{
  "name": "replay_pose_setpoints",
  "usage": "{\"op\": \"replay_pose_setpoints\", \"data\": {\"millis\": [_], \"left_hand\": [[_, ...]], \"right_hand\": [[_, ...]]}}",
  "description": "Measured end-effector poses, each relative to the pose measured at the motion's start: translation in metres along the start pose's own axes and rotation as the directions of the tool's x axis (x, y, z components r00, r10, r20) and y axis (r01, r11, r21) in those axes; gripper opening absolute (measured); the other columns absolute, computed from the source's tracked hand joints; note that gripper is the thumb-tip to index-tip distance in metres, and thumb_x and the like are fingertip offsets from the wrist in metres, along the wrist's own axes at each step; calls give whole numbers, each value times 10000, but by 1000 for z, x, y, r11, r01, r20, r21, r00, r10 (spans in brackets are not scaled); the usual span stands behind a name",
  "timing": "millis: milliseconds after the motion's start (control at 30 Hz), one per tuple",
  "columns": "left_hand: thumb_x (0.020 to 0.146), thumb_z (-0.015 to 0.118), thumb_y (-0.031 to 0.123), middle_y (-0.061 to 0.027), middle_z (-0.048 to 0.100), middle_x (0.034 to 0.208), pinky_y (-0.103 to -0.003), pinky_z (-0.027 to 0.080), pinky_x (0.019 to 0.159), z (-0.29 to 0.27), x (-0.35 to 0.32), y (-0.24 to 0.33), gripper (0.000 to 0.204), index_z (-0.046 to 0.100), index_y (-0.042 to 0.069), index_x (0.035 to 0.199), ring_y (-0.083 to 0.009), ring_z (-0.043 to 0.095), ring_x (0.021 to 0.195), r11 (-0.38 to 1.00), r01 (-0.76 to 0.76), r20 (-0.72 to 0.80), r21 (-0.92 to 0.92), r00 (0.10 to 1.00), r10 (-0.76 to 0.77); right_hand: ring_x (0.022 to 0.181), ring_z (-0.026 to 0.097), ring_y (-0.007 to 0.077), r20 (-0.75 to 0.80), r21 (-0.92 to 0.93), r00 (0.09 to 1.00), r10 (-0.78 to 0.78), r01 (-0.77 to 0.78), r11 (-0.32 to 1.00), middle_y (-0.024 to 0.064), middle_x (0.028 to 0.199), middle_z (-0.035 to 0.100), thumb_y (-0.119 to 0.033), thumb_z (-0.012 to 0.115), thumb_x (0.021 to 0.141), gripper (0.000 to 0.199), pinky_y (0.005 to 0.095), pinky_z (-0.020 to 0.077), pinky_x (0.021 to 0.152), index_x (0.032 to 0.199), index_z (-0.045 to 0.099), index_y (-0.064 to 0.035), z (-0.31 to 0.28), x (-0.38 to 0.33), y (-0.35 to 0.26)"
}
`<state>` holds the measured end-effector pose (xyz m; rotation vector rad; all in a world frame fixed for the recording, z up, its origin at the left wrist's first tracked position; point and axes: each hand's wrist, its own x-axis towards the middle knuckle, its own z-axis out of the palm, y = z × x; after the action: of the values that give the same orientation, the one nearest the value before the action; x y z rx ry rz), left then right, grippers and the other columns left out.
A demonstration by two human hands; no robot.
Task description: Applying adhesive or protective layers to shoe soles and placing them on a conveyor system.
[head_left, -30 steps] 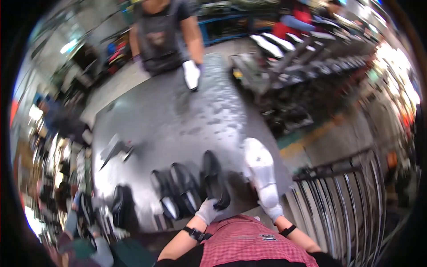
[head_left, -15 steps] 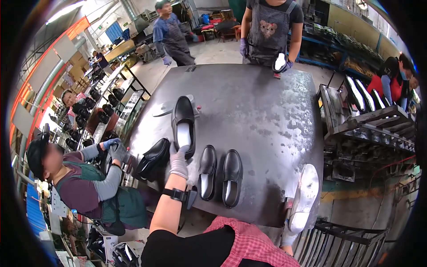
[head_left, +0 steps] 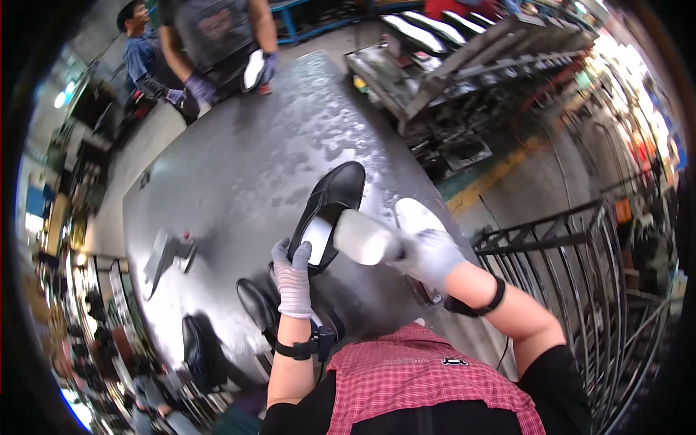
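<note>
My left hand (head_left: 293, 272), in a pale knit glove, closes around the heel end of a black slip-on shoe (head_left: 337, 190). The shoe is tilted, its toe away from me, with a white insole showing in its opening. My right hand (head_left: 433, 257), gloved and blurred, grips a pale foot-shaped form (head_left: 362, 238) whose rounded end is beside the shoe's opening. Just beyond that hand is a white sole-shaped piece (head_left: 419, 216); whether it is joined to the form I cannot tell. Another black shoe (head_left: 255, 306) stands left of my left wrist, partly hidden.
A further black shoe (head_left: 194, 351) is near the left edge of the metal table (head_left: 239, 167). A grey fixture with a red knob (head_left: 170, 257) lies on the tabletop. Across it, a person (head_left: 217, 43) holds a shoe. Metal racks (head_left: 536, 250) stand to the right.
My view has swung to the right. The black shoe in my left hand has come off the fixture and toward my right hand. My right hand has brought the pale form up beside it.
</note>
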<state>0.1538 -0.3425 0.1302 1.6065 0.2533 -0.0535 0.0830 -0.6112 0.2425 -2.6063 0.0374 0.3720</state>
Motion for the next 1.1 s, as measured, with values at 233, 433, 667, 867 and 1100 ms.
{"op": "replay_pose_setpoints", "data": {"millis": [233,433,667,867,1100], "left_hand": [[743,763,511,-180,611,1079,-450,529,845,109,-4,91,622,642,130,1220,-391,646,973,478,-528,382,702,846,372],[885,641,217,-157,659,1138,-354,506,904,202,113,54,271,732,73,1095,-332,643,1000,680,-731,814,56,428,393],[904,527,214,-124,699,934,-560,427,992,270,-45,38,205,711,132,944,-341,648,997,118,-988,995,-101,-103,-12],[913,507,390,-123,708,1020,-565,227,1150,251,-144,-2,373,732,102,987,-309,605,1110,180,-976,990,119,130,48],[877,562,365,-196,667,1012,-549,260,1136,247,-168,-19,397,690,5,983,-349,547,1139,110,-970,974,217,223,45]], "right_hand": [[937,727,249,177,-521,981,77,27,853,75,979,756,-216,773,728,245,393,562,718,966,778,-157,16,100,22],[897,720,293,298,-314,887,351,-256,914,119,959,746,-296,693,771,281,420,562,761,953,763,-93,-14,120,59],[757,680,410,-86,92,932,353,-345,934,243,845,688,-295,556,946,668,510,531,692,1489,287,-15,74,-126,104],[840,661,429,-469,425,699,539,-356,832,290,1012,657,-162,542,951,685,467,531,721,1533,209,-21,215,-163,135],[1261,447,214,-250,906,403,880,419,66,68,1364,490,-410,440,1051,514,363,354,1100,1421,407,-55,306,-106,178]]}}
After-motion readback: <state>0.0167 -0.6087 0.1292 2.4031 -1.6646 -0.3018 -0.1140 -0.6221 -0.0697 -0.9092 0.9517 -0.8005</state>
